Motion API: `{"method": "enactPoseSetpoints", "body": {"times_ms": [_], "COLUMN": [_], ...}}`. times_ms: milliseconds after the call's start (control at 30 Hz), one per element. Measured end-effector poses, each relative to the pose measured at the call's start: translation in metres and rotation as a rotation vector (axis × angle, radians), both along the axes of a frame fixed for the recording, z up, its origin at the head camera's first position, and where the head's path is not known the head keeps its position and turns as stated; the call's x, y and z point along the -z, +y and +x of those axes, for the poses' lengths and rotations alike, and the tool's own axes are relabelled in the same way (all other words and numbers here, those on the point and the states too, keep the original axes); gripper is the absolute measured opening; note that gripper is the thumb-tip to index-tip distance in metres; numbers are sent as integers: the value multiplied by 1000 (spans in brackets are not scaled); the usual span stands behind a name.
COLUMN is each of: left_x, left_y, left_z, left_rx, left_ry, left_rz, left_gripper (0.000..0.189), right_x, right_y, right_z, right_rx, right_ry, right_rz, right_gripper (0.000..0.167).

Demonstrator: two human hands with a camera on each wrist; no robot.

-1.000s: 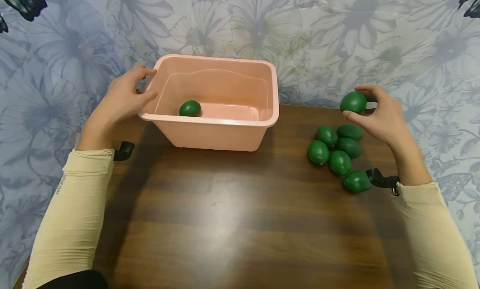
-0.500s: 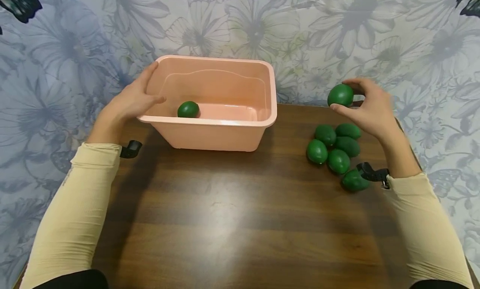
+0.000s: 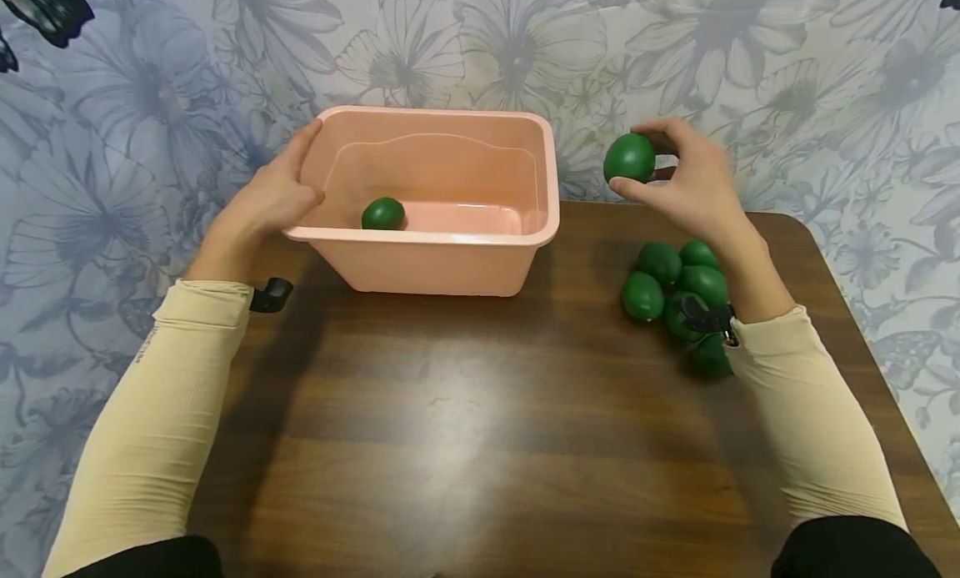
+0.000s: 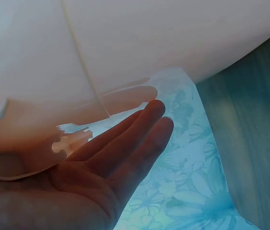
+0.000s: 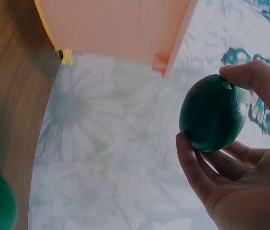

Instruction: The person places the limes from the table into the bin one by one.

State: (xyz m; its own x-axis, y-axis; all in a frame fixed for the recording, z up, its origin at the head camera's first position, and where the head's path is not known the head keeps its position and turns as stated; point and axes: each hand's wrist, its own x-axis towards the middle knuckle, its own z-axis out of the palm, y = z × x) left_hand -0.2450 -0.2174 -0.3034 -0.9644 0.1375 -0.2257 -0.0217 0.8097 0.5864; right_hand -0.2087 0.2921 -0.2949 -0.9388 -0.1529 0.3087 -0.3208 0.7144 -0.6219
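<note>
My right hand [image 3: 686,173] pinches a glossy dark green oval fruit [image 3: 628,158] between thumb and fingertips, raised above the far edge of the table. In the right wrist view a small pale stem spot shows on this fruit [image 5: 212,114], near the thumb. At the left end of a peach plastic tub [image 3: 420,267], my left hand [image 3: 273,193] lies at the rim with its thumb over it. The left wrist view has the fingers [image 4: 125,143] nearly straight along the tub's outer side. One green fruit [image 3: 383,213] lies inside the tub, toward its left.
Several more green fruits [image 3: 660,263] lie clustered on the brown wooden table [image 3: 450,428], right of the tub, partly covered by the right wrist strap [image 3: 705,318]. A flower-patterned wall covering [image 3: 517,52] rises behind the table.
The right hand has carried its fruit leftward and up, away from the cluster and nearer the tub. The left hand has shifted slightly right, closer onto the tub's rim.
</note>
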Motion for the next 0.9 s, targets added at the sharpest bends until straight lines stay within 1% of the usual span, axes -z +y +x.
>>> {"method": "enactPoseSetpoints", "body": {"times_ms": [100, 233, 300, 433, 533, 733, 900], "left_x": [1, -1, -1, 0, 1, 3, 5], "left_y": [0, 0, -1, -3, -3, 2, 9], "left_z": [-1, -1, -1, 1, 1, -1, -5], "left_rx": [-8, -14, -16, -24, -31, -29, -27], "left_ry": [-10, -3, -1, 0, -6, -7, -7], "left_rz": [4, -6, -13, -14, -6, -3, 6], "left_gripper": [96, 96, 96, 97, 98, 98, 97], "right_x": [-2, -3, -4, -3, -1, 8, 16], "right_y": [-15, -38, -50, -74, -87, -89, -81], "right_z": [-6, -12, -15, -21, -24, -30, -31], "right_rx": [-17, -29, -44, -93, -121, -152, -164], "right_ry": [2, 17, 23, 21, 22, 29, 42], "right_rz": [-27, -83, -94, -87, -78, -103, -120], "right_gripper": [66, 64, 63, 60, 56, 52, 33]}}
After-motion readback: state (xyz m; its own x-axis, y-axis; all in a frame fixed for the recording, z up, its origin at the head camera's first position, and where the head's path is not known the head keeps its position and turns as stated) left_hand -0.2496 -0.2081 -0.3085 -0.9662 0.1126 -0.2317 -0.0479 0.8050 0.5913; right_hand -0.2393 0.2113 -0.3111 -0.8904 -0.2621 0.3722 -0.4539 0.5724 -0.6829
